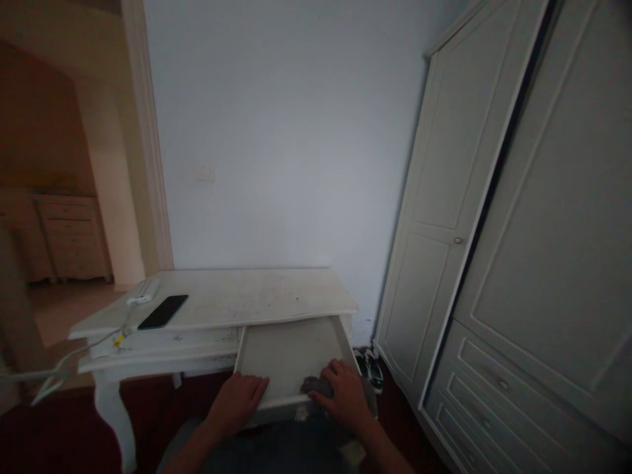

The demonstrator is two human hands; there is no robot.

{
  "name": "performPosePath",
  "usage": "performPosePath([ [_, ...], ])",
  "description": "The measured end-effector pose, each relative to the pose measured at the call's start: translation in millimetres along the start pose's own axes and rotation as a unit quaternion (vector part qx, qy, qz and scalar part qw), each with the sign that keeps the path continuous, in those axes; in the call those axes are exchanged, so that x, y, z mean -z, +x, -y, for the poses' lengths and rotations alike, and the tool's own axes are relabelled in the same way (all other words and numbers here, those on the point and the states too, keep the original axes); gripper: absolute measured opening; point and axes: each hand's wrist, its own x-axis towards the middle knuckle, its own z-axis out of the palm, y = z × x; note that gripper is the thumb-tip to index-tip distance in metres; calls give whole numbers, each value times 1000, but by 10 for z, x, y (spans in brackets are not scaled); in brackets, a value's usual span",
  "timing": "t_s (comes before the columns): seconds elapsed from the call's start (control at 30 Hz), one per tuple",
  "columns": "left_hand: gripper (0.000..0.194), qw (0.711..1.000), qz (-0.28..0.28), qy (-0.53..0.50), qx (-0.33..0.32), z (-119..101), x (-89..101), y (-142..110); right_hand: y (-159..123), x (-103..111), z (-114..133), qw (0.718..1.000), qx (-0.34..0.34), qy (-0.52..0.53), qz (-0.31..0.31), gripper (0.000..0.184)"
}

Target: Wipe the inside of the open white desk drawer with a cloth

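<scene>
At the front right of the open drawer (291,355), our right hand (340,388) is partly closed, fingers curled and thumb low, around a small dark-grey bundle (316,386) that looks soft, like cloth. We have the bundle by the drawer's front rim. Our left hand (241,395) lies at the front left corner, fingers bent and thumb reaching inward; we cannot tell whether it grips the rim. Between our hands, the drawer's pale bottom shows.

The drawer juts toward us from the right part of a worn white bench (257,289) with a curved leg. On the bench top, to the left, lies a dark smartphone (164,311), near a white plug-like block (143,291). A white cable (99,343) with a yellow piece (118,340) crosses the bench's left end.

Beyond the drawer's right side, black-and-white shoes (370,368) sit on the dark-red floor, beside a tall white wardrobe (459,197). Behind the bench rises a pale wall (286,131).
</scene>
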Motion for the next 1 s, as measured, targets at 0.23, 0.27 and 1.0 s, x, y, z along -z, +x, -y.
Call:
performPosePath([
  [0.23, 53, 998, -33, -21, 42, -9, -57, 11, 465, -283, 797, 989, 103, 40, 100, 53],
  [0.27, 52, 998, -34, -13, 44, -6, -60, 8, 572, -310, 839, 982, 128, 49, 128, 54],
  [1.0, 45, 990, -124, -57, 13, 58, -515, 45, 1153, -355, -222, 898, 386, -3, 210, 72],
])
